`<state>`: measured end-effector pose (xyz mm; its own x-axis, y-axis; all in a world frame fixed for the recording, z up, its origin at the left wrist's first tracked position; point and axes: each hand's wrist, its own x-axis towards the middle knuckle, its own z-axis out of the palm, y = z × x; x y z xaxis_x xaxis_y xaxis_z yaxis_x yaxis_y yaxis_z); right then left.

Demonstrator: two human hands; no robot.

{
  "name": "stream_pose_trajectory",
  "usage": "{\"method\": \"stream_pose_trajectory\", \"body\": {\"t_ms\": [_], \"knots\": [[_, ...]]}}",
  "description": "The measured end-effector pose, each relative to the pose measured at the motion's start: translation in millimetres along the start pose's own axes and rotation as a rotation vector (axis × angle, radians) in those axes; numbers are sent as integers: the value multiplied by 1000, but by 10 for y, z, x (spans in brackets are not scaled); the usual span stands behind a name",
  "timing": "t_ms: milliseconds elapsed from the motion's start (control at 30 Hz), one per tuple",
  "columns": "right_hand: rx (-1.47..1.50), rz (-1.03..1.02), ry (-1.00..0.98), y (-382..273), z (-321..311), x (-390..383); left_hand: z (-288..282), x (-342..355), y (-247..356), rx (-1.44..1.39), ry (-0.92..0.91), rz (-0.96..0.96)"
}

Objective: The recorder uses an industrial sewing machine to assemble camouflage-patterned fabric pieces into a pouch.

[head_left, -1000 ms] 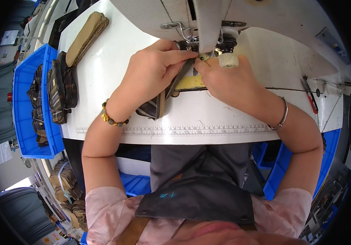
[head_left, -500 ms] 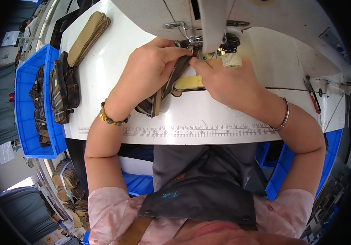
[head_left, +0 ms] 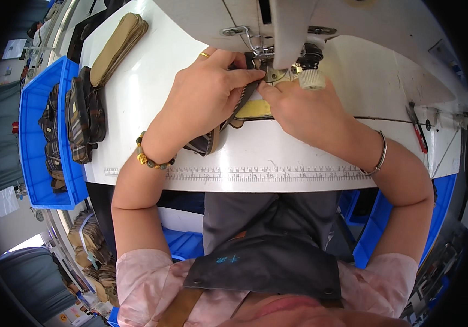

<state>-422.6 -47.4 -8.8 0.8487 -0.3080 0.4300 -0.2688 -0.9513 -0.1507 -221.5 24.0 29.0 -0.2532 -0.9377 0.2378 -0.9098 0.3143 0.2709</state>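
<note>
A dark fabric piece with a metal zipper (head_left: 212,140) runs from the table up to the presser area of a white sewing machine (head_left: 291,32). My left hand (head_left: 206,90) lies over it, thumb and fingers closed on the zipper edge close to the needle area. From the other side my right hand (head_left: 310,111) is curled, its fingertips pinched at the same fabric edge just in front of the machine's foot. Some right fingers are hidden behind a white ridged knob (head_left: 311,79). A yellow strip (head_left: 254,109) lies on the table between the hands.
On the left, a stack of tan fabric pieces (head_left: 118,46) and plaid pouches (head_left: 84,117) lie beside a blue bin (head_left: 70,185) holding more plaid pieces. Red-handled snips (head_left: 420,133) rest at the right. A printed ruler (head_left: 266,174) follows the near edge of the white table (head_left: 146,103).
My left hand and the zippered fabric have shifted slightly to the right and toward the machine. The right hand has barely moved, its fingertips still at the fabric edge.
</note>
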Motion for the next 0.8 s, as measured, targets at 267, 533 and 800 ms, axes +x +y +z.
{"method": "stream_pose_trajectory", "body": {"t_ms": [267, 533, 800], "knots": [[12, 18, -4, 0, 3, 17, -17, 43, 19, 26, -14, -55], [28, 42, 5, 6, -1, 13, -32, 31, 68, 48, -17, -54], [0, 46, 8, 66, -5, 0, -48, 33, 78, 48, -8, -43]]}}
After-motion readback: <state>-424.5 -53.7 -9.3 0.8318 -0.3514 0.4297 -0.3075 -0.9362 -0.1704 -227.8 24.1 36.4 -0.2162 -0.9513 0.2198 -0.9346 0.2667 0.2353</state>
